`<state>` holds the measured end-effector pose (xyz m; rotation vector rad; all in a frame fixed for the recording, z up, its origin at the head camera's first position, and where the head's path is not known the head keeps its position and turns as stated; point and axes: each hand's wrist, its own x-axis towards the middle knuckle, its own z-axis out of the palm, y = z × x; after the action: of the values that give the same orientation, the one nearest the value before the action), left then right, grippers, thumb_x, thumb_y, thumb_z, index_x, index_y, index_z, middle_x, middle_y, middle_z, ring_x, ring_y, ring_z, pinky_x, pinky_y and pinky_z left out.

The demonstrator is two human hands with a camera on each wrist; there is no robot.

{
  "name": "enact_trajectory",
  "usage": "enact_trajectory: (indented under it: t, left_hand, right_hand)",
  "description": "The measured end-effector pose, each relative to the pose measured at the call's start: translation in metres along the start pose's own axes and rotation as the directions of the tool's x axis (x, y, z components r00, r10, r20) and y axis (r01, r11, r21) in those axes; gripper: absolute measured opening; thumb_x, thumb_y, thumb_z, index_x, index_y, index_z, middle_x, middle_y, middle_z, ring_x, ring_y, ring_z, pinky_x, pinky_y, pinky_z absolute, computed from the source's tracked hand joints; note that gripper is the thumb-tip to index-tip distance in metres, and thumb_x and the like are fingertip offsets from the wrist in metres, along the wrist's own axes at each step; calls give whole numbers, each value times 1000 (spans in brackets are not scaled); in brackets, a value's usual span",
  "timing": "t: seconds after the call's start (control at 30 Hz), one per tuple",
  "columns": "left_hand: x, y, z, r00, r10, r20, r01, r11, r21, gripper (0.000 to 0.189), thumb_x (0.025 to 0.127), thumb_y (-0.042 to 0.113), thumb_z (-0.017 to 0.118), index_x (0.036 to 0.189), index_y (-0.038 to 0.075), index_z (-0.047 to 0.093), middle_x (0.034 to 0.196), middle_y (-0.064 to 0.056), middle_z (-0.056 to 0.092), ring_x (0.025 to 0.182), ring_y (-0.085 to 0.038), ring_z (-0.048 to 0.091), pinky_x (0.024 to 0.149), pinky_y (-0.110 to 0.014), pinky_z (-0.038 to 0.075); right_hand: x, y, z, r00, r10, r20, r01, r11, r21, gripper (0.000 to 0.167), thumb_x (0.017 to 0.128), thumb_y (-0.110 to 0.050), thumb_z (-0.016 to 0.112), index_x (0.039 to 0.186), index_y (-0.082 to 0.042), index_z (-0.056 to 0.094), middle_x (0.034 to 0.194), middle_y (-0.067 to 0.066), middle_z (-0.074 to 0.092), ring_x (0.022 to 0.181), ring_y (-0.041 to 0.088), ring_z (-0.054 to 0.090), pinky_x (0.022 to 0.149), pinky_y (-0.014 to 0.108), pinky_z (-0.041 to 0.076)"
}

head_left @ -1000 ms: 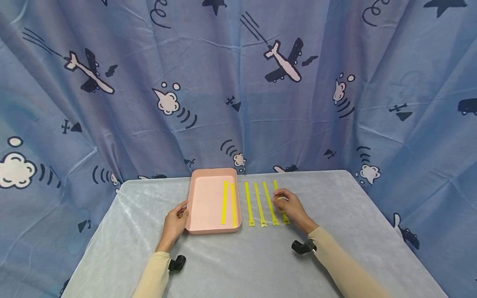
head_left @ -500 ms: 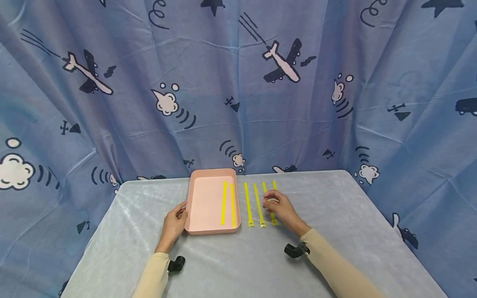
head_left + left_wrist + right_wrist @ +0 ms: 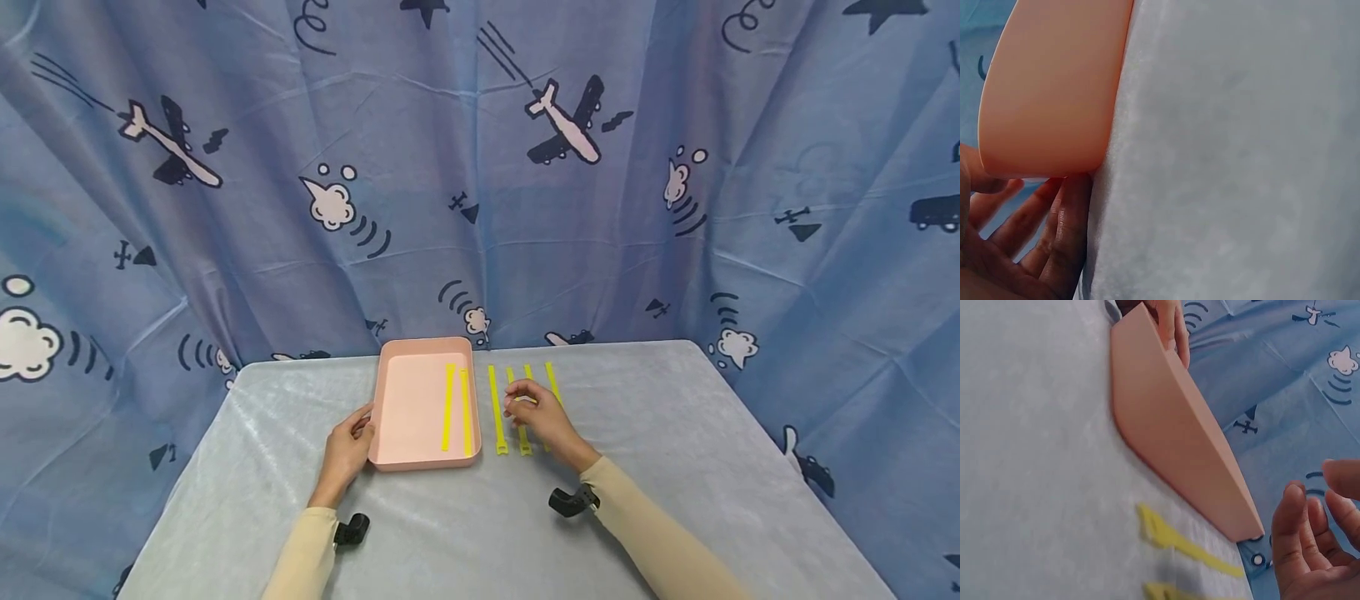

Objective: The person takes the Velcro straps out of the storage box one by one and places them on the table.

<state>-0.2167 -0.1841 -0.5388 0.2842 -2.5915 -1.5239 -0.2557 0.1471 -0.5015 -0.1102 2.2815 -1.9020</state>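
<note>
A shallow pink tray (image 3: 412,408) lies on the table with two yellow straps inside, one strap (image 3: 447,408) left of the other (image 3: 466,412). My left hand (image 3: 347,450) touches the tray's left side; in the left wrist view its extended fingers (image 3: 1072,225) meet the wall. Several more yellow straps, like hook-and-loop cable ties with slotted heads, lie right of the tray. The nearest strap (image 3: 497,408) is fully visible. Over the others hovers my right hand (image 3: 546,421), fingers loosely bent, holding nothing. It partly hides the straps beneath, including the rightmost strap (image 3: 552,382).
A pale grey cloth covers the table (image 3: 450,533). Behind it hangs a blue curtain (image 3: 420,283) printed with planes and clouds. Black wrist cameras sit at the left wrist (image 3: 352,530) and the right wrist (image 3: 573,501).
My right hand has moved left, from the rightmost strap across the row toward the tray. The left hand stays at the tray, and the straps lie as before. The head view has shifted slightly.
</note>
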Motion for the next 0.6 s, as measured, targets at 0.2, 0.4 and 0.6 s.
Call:
enact_trajectory:
  t: [0.2,0.4,0.6]
  left_hand:
    - [1,-1,-9,1000,0,1,0,1000,14,42,100,14,50,142,13,53,130,-20,63,113,-29,63,92,-40,52]
    - [1,3,-12,1000,17,-6,-17,1000,22,42,100,13,50,142,10,54,128,-22,64,112,-31,64,90,-40,53]
    - [0,2,-3,1000,1,14,-1,1000,0,42,100,14,51,142,13,54,129,-19,64,113,-28,64,90,-38,53]
  right_hand:
    - [6,-14,18,999,-24,39,24,1000,15,26,97,-12,61,120,-2,57,111,10,59,92,23,67,76,36,57]
    - [7,-27,26,997,-37,67,35,999,18,25,97,-15,61,120,-6,57,115,11,59,94,21,68,80,37,57]
    - [6,-33,28,997,-37,73,35,999,24,30,96,-16,63,123,-6,57,120,13,60,95,20,69,83,42,58]
